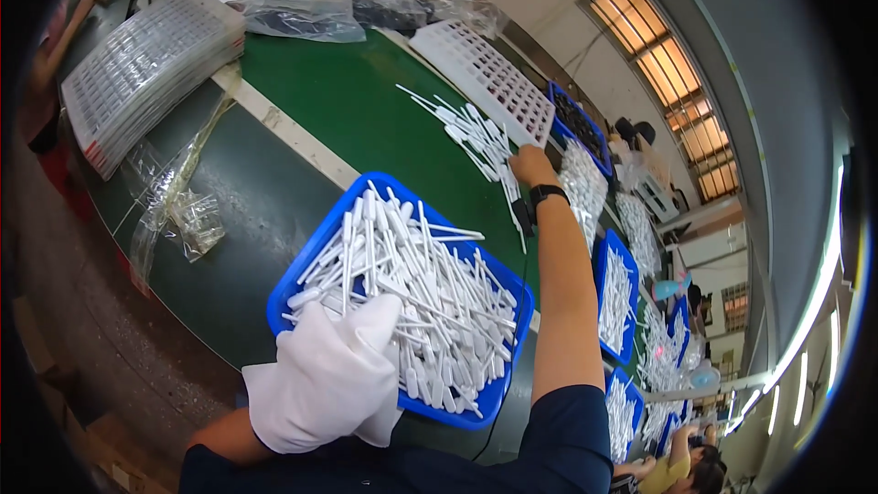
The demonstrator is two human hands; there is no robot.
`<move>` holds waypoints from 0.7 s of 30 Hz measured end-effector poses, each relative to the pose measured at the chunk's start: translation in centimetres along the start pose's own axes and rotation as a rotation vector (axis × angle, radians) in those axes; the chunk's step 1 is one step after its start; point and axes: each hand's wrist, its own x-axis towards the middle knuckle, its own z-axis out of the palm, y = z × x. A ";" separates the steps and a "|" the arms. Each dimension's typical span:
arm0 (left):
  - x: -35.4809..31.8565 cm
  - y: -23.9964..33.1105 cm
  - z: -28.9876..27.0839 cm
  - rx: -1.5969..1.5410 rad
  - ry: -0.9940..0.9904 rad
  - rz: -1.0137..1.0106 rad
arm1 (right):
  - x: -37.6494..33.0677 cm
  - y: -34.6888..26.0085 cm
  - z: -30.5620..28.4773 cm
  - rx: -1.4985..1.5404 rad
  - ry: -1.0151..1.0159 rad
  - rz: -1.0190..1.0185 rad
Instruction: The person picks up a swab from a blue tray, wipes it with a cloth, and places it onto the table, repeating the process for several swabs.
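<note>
Your blue tub (521, 329) of droppers (430, 311) sits close, presumably for reach; left hand under white cloth (325, 375), right hand (530, 166) curled, both grips unclear.

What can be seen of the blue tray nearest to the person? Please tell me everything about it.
The blue tray looks like plastic, with rounded corners and a raised rim. It appears to sit flat on the table, open side up, turned at an angle in the picture. Slim white pieces with wider ends are heaped inside, hiding its bottom. A white cloth covers part of its near left edge from view; whether they touch is unclear.
</note>
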 end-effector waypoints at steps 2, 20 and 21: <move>0.9 1.4 -1.8 -0.005 -0.209 0.149 | -0.6 0.6 0.8 -0.023 -0.047 0.020; -2.8 4.3 0.8 0.601 -0.073 0.733 | -30.5 -13.2 -22.8 1.085 -0.425 -0.400; -3.7 4.8 0.8 0.646 -0.078 0.757 | -31.4 -13.7 -23.3 1.060 -0.428 -0.467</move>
